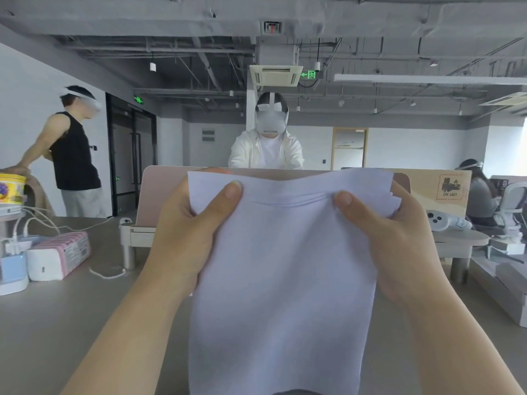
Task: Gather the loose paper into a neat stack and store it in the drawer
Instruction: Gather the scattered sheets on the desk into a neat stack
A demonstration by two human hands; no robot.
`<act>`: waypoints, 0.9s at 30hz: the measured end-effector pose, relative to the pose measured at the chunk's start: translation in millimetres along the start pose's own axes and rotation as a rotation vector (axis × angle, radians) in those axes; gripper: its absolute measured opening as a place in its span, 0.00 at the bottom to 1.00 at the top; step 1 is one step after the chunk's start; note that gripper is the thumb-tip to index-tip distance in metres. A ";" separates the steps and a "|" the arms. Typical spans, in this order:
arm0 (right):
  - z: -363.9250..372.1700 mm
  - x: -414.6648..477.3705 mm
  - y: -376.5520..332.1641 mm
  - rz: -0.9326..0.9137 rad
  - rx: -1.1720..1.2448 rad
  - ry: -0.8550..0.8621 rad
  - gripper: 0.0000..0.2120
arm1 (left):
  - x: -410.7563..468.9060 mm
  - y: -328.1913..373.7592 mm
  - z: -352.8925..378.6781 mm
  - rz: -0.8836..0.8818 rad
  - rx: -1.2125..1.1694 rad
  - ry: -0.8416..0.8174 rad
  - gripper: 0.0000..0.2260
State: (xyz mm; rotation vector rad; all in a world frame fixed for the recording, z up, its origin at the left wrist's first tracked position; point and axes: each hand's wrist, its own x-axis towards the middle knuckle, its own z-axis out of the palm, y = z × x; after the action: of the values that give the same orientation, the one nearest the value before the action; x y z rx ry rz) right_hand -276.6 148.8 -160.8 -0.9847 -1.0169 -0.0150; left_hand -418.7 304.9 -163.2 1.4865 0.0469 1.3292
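We hold the paper (279, 266) upright above the desk (71, 323), left hand (182, 238) and right hand (399, 238) each pinching a top corner. The sheets buckle between our thumbs and the top right edges sit uneven; squeezing harder could crease them, or loose ones may slip.

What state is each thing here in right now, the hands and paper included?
Paper stack: held upright, top edges uneven, creased between the thumbs.
Left hand: gripping the stack's left side.
Right hand: gripping the right side.
Tissue pack: lying on the desk.
Drawer: not in view.
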 end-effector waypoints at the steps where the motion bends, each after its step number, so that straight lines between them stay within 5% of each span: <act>1: 2.0 0.0 -1.4 -0.016 -0.012 0.003 0.17 | -0.7 1.3 2.6 0.025 0.019 -0.008 0.08; 9: -2.5 0.4 -2.7 -0.138 -0.209 0.114 0.04 | -0.1 14.8 -6.1 0.229 0.353 0.127 0.14; 17: 2.5 1.2 -10.3 -0.285 -0.307 0.148 0.10 | -7.5 27.6 -7.5 0.326 0.585 0.003 0.33; 20: 1.0 0.5 -5.2 -0.272 -0.332 0.137 0.19 | -5.6 19.2 -5.2 0.389 0.607 -0.023 0.36; 23: -2.6 -0.5 -0.7 -0.301 -0.354 0.142 0.30 | -4.0 16.3 -6.4 0.394 0.600 -0.007 0.32; 27: -9.0 2.5 -0.4 -0.334 -0.465 0.108 0.22 | -3.2 13.0 -9.2 0.363 0.630 0.038 0.18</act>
State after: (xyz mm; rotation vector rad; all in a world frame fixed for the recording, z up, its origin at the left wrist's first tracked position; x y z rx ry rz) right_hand -269.0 143.4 -160.1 -1.2049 -1.0912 -0.5972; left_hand -434.1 303.6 -158.2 2.0673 0.2492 1.7329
